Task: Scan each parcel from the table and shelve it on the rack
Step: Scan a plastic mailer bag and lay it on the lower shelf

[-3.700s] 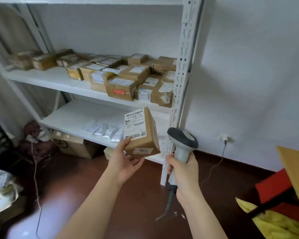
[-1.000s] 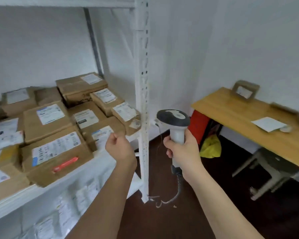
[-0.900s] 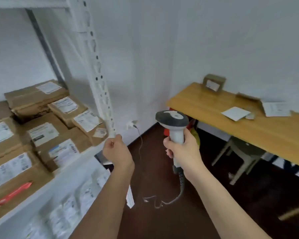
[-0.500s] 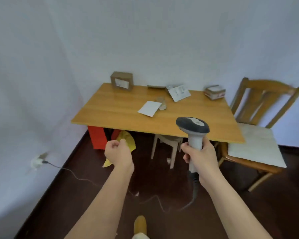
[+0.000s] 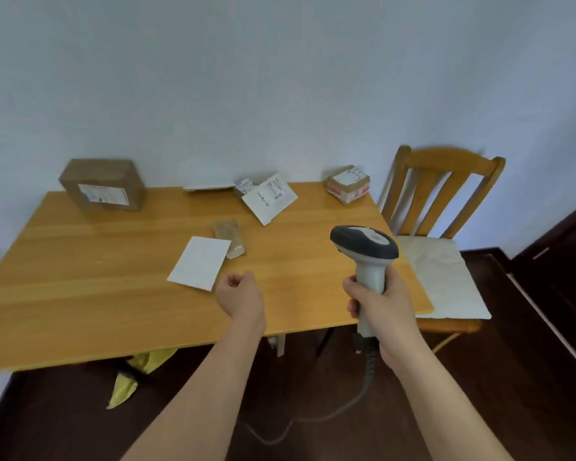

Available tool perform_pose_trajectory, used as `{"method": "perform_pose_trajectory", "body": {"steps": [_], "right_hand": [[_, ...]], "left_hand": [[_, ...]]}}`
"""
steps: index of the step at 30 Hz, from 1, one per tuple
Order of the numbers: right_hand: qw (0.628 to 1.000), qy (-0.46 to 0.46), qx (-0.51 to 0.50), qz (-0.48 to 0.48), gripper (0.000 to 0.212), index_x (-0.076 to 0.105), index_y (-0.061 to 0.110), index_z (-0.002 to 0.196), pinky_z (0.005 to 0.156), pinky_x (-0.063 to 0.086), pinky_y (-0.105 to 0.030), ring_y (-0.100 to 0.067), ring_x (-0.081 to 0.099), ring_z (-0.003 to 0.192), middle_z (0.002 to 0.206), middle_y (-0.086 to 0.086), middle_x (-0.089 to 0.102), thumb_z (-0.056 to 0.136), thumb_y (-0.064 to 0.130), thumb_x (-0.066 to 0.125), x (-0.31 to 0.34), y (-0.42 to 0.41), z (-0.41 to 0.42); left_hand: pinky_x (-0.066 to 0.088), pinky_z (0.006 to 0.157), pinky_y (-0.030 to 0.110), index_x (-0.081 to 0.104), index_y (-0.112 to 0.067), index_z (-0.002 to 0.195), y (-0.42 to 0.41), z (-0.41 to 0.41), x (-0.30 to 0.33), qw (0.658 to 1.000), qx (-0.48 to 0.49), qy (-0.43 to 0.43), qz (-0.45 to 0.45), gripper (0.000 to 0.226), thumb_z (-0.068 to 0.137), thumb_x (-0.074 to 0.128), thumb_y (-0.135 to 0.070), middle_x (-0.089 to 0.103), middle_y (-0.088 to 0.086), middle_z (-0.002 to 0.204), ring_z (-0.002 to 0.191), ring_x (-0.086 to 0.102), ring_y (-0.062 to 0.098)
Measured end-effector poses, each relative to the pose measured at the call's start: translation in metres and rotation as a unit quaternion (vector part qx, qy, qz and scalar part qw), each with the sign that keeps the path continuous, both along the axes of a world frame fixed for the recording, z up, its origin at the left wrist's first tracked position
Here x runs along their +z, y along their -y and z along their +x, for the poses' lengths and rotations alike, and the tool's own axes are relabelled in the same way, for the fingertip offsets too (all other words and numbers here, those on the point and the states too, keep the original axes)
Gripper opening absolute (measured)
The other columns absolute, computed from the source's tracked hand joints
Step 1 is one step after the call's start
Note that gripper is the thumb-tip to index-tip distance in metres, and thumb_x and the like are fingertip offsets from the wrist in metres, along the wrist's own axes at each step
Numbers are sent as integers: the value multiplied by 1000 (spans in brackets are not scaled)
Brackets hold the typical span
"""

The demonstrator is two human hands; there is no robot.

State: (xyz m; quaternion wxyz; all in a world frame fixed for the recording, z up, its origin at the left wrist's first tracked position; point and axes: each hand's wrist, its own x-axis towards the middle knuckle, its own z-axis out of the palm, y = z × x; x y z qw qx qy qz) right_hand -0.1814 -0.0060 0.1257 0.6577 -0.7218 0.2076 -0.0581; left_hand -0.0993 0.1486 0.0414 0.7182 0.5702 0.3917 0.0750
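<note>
Half a second before, the bench (image 5: 80, 294) had stood farther off with its red and yellow clutter showing beneath; now it filled the lower middle of the view, and the rack seen a second earlier was out of sight. The left hand (image 5: 240, 296), which had carried a parcel some seconds back, held nothing. On the wooden bench, a large brown box (image 5: 103, 188) with a white label stood at the far left corner against the pale wall. A small taped box (image 5: 348, 184) sat at the far right corner, and a white mailer (image 5: 269, 198) lay tilted between them, overlapping a smaller labelled packet (image 5: 244, 187) and near a flat white envelope (image 5: 208, 187) by the wall. Toward the middle lay a white flat parcel (image 5: 200, 262), its far corner over a small tan packet (image 5: 229, 237). A wooden chair (image 5: 446, 194) with a pale cushion stood just right of the bench, on a dark floor, and a yellow bag (image 5: 137, 371) showed under the bench's near edge. The left hand hovered over the bench just beside the white flat parcel's near corner, fingers curled into a loose fist and empty. The right hand (image 5: 379, 307) gripped the handle of a grey and white scanner (image 5: 366, 251), held upright over the bench's right edge with its head pointing away, its cable (image 5: 313, 420) trailing down to the floor.
</note>
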Motion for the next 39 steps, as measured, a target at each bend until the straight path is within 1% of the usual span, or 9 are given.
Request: {"method": "perform_pose_trajectory", "body": {"steps": [4, 13, 16, 20, 27, 30, 34, 37, 39], "right_hand": [[1000, -21, 0, -2, 15, 56, 11, 96, 49, 45, -25, -15, 51, 52, 82, -10, 56, 89, 2, 65, -16, 13, 63], [987, -86, 132, 28, 11, 55, 10, 99, 52, 45, -25, -14, 48, 50, 77, -5, 51, 92, 6, 62, -63, 24, 238], [983, -104, 148, 23, 10, 55, 12, 97, 52, 45, -24, -13, 50, 52, 73, -4, 52, 92, 10, 63, -77, 34, 289], [981, -130, 138, 47, 9, 55, 15, 96, 52, 44, -26, -12, 51, 52, 72, -4, 52, 92, 10, 62, -103, 44, 347], [976, -162, 134, 62, 10, 58, 13, 97, 58, 45, -32, -13, 53, 54, 64, 0, 54, 90, 13, 66, -145, 56, 400], [975, -172, 131, 55, 11, 58, 13, 99, 60, 44, -35, -14, 52, 53, 58, 2, 54, 91, 13, 66, -160, 62, 407], [974, -185, 119, 52, 10, 59, 15, 100, 57, 45, -31, -14, 52, 52, 63, -1, 54, 92, 12, 65, -171, 68, 410], [974, -188, 109, 58, 11, 59, 15, 99, 57, 45, -32, -14, 52, 53, 65, -2, 53, 92, 10, 64, -172, 70, 410], [975, -189, 104, 60, 12, 59, 15, 99, 57, 44, -33, -14, 51, 53, 63, 0, 53, 91, 8, 64, -171, 71, 410]], "left_hand": [[27, 50, 25, 34, -14, 68, 16, 52, -18, 999, -4, -34, 0, 31, 89, 54, 0, 36, 0, 65, 55, 28, 16], [33, 54, 27, 43, -13, 71, 2, 179, -77, 992, 63, -102, 35, 22, 88, 54, -4, 43, 2, 70, 65, 38, 20], [44, 57, 28, 58, -7, 92, 14, 224, -84, 994, 5, -96, -53, 5, 91, 57, -12, 57, 8, 87, 68, 51, 20], [55, 68, 32, 56, -8, 117, 33, 284, -95, 986, -31, -79, -141, 22, 95, 56, -13, 56, 1, 102, 84, 62, 22], [55, 82, 34, 59, -8, 112, 36, 355, -145, 973, -20, -95, -208, 18, 95, 56, -13, 61, 7, 117, 93, 64, 21], [52, 94, 38, 61, -6, 115, 38, 371, -159, 965, 1, -94, -245, 23, 95, 53, -14, 56, 1, 105, 105, 63, 26], [54, 89, 36, 59, -1, 119, 37, 370, -167, 962, 5, -91, -258, 27, 96, 51, -14, 55, 9, 122, 98, 64, 27], [56, 77, 33, 60, 0, 101, 43, 351, -170, 956, -40, -155, -246, 16, 97, 51, -12, 56, 16, 114, 84, 63, 26], [58, 71, 34, 59, 1, 105, 50, 333, -171, 943, -99, -231, -218, 16, 97, 53, -12, 60, 17, 106, 78, 64, 26]]}}
